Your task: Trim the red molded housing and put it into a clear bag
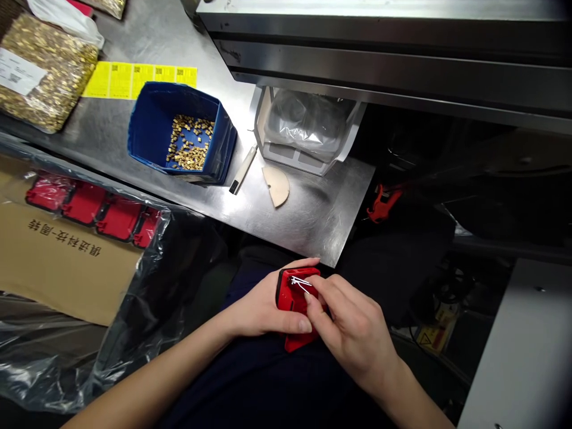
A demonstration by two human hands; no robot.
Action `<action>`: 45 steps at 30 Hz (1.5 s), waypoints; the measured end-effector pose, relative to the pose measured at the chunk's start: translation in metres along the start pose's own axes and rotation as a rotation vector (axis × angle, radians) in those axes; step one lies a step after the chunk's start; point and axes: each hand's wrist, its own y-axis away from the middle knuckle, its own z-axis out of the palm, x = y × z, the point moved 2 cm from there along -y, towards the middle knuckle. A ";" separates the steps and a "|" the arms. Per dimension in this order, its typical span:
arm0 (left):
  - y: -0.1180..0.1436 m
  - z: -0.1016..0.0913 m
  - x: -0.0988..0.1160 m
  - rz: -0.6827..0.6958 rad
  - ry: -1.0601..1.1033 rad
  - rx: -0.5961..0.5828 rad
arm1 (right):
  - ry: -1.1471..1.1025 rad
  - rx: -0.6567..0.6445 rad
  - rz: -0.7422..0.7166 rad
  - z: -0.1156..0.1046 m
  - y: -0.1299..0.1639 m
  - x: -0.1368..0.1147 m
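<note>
Steel covered the table [147,42], which ran from the upper left down to a corner just above the person's lap, with a metal machine housing [402,53] overhanging its far side. At the left, below the table edge, a cardboard box [58,268] wrapped in clear plastic carried a row of red parts [89,205]. On the table lay a bag of small brass pieces [42,71], a strip of yellow labels [138,79], a blue bin [179,134] with more brass pieces loose in its bottom, a white holder [304,131] lined with a plastic bag, a half-round disc [277,185] and a slim white knife [243,170].

Both hands worked low over the lap, well apart from the bin. The left hand [263,307] was closed around a red plastic part [297,298], thumb across its front, holding it roughly upright with its long axis running from the table corner down toward the body. The right hand [357,333] came in from the right, fingertips pinched at the part's upper face, where thin white wires [300,283] showed. What the pinch held, if anything, could not be told. The part sat between the two hands, touching both
</note>
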 end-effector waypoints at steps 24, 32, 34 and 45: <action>0.015 0.010 0.020 -0.122 0.042 -0.119 | -0.028 -0.125 -0.146 -0.038 -0.002 0.004; 0.011 0.015 0.028 -0.131 0.007 -0.129 | 0.114 -0.123 -0.231 -0.030 -0.005 0.001; 0.010 0.015 0.028 -0.129 0.018 -0.129 | 0.145 -0.118 -0.252 -0.030 -0.006 -0.001; 0.003 0.016 0.029 -0.202 0.043 -0.199 | 0.412 -0.182 -0.376 -0.035 0.006 -0.002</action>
